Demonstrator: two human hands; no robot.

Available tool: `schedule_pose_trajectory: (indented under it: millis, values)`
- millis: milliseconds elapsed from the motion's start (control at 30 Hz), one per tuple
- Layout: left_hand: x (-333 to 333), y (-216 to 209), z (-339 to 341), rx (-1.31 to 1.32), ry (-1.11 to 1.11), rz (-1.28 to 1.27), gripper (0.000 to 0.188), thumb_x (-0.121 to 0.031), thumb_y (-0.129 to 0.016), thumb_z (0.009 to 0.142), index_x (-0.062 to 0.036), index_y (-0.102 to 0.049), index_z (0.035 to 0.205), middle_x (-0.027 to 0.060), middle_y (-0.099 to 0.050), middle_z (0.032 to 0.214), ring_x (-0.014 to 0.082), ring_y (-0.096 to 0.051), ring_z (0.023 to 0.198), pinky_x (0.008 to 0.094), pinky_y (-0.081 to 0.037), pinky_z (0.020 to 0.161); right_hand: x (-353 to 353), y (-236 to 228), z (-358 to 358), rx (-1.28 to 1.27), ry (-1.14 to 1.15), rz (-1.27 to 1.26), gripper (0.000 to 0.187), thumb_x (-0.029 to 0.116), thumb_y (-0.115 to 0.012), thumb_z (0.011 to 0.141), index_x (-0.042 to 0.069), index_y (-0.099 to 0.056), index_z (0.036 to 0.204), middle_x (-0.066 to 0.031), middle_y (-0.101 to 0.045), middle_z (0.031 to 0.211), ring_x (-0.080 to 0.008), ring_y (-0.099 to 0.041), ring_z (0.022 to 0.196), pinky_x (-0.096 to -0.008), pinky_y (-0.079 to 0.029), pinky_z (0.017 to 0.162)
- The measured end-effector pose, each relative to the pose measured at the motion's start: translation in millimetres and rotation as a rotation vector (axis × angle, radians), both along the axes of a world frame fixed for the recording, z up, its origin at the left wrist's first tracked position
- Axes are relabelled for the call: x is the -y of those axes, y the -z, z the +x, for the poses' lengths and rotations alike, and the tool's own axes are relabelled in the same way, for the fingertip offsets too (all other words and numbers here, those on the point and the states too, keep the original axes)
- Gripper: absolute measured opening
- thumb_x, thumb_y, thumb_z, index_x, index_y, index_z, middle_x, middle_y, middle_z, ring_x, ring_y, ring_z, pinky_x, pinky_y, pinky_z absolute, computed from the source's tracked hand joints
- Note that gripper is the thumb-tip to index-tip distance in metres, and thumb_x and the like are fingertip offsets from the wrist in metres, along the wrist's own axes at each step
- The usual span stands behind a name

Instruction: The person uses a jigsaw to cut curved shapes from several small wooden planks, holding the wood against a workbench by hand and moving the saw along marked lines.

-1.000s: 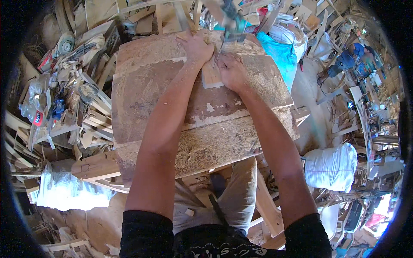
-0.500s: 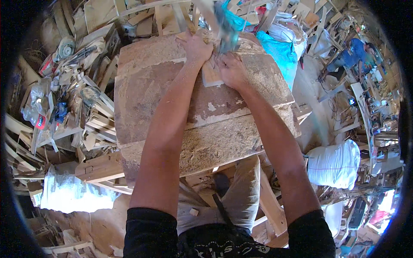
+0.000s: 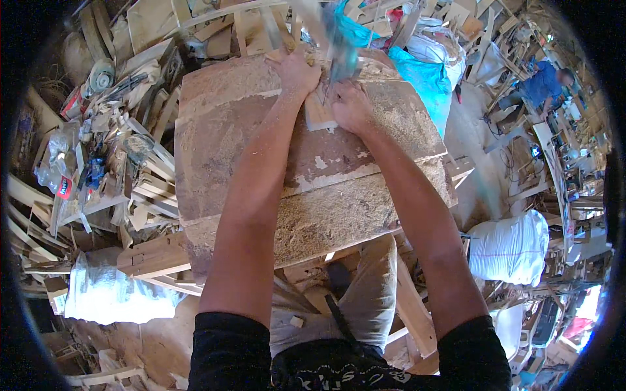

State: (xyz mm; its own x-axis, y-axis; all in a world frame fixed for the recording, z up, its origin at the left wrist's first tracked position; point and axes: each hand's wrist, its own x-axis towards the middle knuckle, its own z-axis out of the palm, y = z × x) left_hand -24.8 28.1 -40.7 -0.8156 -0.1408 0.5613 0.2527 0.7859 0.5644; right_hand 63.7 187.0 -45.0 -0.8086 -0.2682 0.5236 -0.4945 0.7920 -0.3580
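Note:
A pale piece of wood (image 3: 317,117) lies flat at the far middle of a sawdust-covered worktable (image 3: 241,153). My left hand (image 3: 298,73) grips the wood's left side, its fingers reaching away and partly hidden behind the hand. Curled against the right side is my right hand (image 3: 352,106), fingers bent and closed on the wood. Between the two hands stands a blurred, dark and teal upright part (image 3: 343,55), seemingly of a saw. Below it a thin line, perhaps a blade, meets the wood; the contact point is too small to make out.
Offcuts (image 3: 153,186) and a plastic bottle (image 3: 62,176) are heaped at left. Beyond the table's right corner stands a turquoise sack (image 3: 424,78); a white sack (image 3: 508,247) sits lower right. Another person (image 3: 544,88) bends over at far right.
Both hands and the wood keep almost the same place on the table. The view has shifted slightly, and the person at far right has changed posture a little.

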Motion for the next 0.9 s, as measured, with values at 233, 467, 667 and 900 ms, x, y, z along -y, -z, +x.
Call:
schedule_pose_trajectory:
  millis: [233,467,667,900]
  values:
    - [0.1,7.0,-5.2,-0.049,0.0,0.036,0.064,-0.041,-0.075,0.081,-0.0139,-0.064,0.138,0.0222,-0.06,0.145,0.0379,-0.027,0.156,0.0791,-0.006,0.12,2.9,-11.8,2.5,0.115,0.042,0.11,0.039,0.031,-0.051,0.098,0.006,-0.072,0.119,-0.0219,-0.064,0.134,-0.0404,-0.055,0.132,-0.0595,-0.032,0.117]
    - [-3.0,1.2,-6.9,0.034,0.052,0.063,0.068,-0.042,-0.077,0.078,-0.0167,-0.063,0.14,0.0253,-0.058,0.146,0.0393,-0.027,0.156,0.0791,-0.007,0.12,-1.1,-11.5,2.9,0.089,0.052,0.094,0.038,0.031,-0.048,0.101,0.007,-0.072,0.115,-0.0222,-0.063,0.134,-0.0397,-0.056,0.129,-0.0593,-0.034,0.115]
    - [-3.6,-0.3,-9.9,0.013,-0.026,-0.048,0.071,-0.04,-0.075,0.079,-0.0174,-0.059,0.144,0.025,-0.056,0.148,0.0395,-0.028,0.155,0.0787,-0.007,0.12,0.4,-10.4,-2.3,0.085,0.048,0.092,0.041,0.035,-0.047,0.104,0.008,-0.07,0.124,-0.0202,-0.062,0.139,-0.0422,-0.053,0.134,-0.0595,-0.032,0.117]
    - [-2.0,-1.1,-10.5,0.075,0.013,-0.029,0.071,-0.038,-0.076,0.078,-0.0145,-0.06,0.143,0.0252,-0.057,0.147,0.0393,-0.03,0.154,0.0779,-0.007,0.12,5.0,-13.9,1.2,0.129,0.11,0.113,0.043,0.036,-0.047,0.105,0.006,-0.069,0.126,-0.0217,-0.061,0.141,-0.043,-0.051,0.136,-0.0605,-0.031,0.119]
